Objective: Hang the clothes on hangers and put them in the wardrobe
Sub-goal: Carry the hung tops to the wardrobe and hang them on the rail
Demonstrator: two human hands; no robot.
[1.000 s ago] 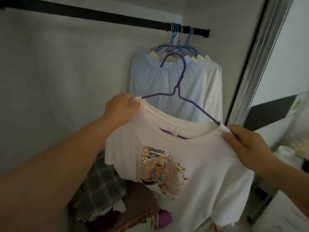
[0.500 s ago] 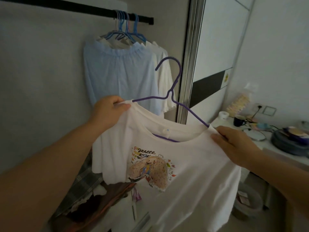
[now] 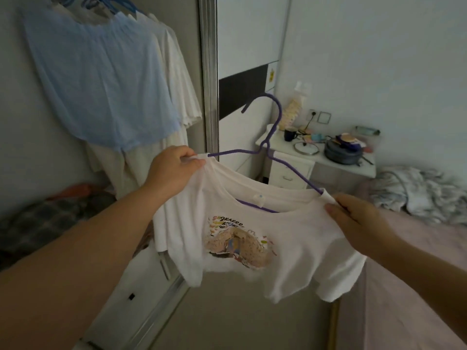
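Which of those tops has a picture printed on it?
The white T-shirt on the purple hanger, held at both shoulders. The pale blue garment and cream tops hanging in the wardrobe look plain.

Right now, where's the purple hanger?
Head view, centre: the hanger sits inside the white tee, held up between the left hand and right hand, in front of the nightstand.

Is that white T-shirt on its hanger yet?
Yes: the purple hanger runs inside the white T-shirt neckline; both hands hold its shoulders.
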